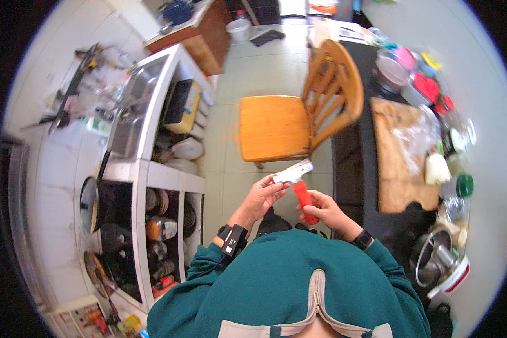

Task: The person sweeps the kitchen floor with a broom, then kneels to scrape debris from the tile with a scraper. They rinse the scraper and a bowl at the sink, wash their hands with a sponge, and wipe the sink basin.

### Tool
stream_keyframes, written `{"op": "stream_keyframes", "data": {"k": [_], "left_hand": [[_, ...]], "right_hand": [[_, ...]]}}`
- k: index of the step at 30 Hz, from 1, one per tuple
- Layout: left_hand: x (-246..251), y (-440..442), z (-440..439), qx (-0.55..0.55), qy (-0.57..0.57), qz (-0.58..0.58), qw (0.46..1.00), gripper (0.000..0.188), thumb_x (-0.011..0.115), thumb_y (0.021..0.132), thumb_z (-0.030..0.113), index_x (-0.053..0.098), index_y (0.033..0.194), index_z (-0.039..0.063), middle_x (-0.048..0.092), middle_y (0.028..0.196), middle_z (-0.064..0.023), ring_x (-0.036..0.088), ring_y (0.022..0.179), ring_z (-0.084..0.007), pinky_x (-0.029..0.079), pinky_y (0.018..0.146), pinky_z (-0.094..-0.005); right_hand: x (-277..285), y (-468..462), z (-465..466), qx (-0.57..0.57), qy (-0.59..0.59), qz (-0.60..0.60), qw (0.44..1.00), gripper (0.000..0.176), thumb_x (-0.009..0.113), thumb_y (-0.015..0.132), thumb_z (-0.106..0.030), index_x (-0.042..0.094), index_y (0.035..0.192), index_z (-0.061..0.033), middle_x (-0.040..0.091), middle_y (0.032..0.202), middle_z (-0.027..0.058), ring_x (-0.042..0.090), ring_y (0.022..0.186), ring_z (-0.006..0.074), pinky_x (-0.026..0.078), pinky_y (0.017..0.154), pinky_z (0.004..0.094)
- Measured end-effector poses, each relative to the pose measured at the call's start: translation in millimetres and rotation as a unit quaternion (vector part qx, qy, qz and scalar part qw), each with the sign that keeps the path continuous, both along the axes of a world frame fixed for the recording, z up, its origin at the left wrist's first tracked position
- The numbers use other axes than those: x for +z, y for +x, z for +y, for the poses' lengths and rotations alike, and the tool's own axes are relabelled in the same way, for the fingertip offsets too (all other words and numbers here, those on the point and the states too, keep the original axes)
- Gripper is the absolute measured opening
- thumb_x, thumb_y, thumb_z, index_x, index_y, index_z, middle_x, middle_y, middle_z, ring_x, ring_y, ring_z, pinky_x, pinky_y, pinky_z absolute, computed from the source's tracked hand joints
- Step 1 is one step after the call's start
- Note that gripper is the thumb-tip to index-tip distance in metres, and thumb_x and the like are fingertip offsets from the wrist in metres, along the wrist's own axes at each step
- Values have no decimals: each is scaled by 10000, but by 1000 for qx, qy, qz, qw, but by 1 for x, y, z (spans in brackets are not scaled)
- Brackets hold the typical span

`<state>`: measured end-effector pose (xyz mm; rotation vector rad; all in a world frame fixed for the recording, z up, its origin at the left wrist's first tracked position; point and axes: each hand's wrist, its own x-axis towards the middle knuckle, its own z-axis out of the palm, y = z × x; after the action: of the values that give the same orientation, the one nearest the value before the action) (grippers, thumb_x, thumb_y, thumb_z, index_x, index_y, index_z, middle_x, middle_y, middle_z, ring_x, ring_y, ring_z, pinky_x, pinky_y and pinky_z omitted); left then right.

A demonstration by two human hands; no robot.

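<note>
A scraper with a red handle (303, 197) and a flat metal head (293, 172) is held up in front of my body, its head tilted up to the right. My right hand (323, 209) grips the lower part of the handle between thumb and fingers. At the left end of the metal head, my left hand (262, 197) has its thumb and index finger against the metal, the other fingers loosely curled below. Just beyond the tool stands a wooden chair (274, 126), its backrest to the right.
Along the left runs a white-tiled counter (162, 173) with a metal sink (137, 101) and pots on shelves beneath. On the right, a dark table (357, 139) bears a wooden cutting board (397, 169), a plastic bag, containers and a metal bowl (433, 255). A white bucket (238, 30) stands far ahead.
</note>
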<state>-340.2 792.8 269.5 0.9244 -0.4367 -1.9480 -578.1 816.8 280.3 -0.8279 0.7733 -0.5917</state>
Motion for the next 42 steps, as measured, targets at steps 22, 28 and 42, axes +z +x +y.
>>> {"op": "stream_keyframes", "data": {"k": [22, 28, 42], "left_hand": [[-94, 475, 91, 702, 235, -54, 670, 141, 617, 686, -16, 512, 668, 77, 533, 610, -41, 505, 522, -156, 437, 493, -266], [-92, 497, 41, 703, 217, 14, 677, 125, 600, 709, -22, 509, 668, 53, 523, 615, -48, 487, 528, -159, 412, 493, -271], [-11, 638, -228, 705, 59, -69, 703, 202, 620, 757, -68, 510, 830, 85, 562, 722, -46, 564, 632, -163, 481, 577, -271]], "right_hand": [[-7, 292, -191, 145, -19, 52, 988, 364, 551, 936, -85, 467, 1284, -20, 641, 1039, 106, 633, 826, 162, 542, 737, 316], [-21, 345, -253, 181, -39, 62, 981, 367, 557, 933, -88, 474, 1281, -11, 646, 1040, 94, 626, 871, 149, 535, 752, 308], [-26, 479, -448, 205, 17, 58, 977, 387, 545, 932, -93, 463, 1305, -30, 631, 1033, 87, 604, 855, 143, 537, 770, 312]]}}
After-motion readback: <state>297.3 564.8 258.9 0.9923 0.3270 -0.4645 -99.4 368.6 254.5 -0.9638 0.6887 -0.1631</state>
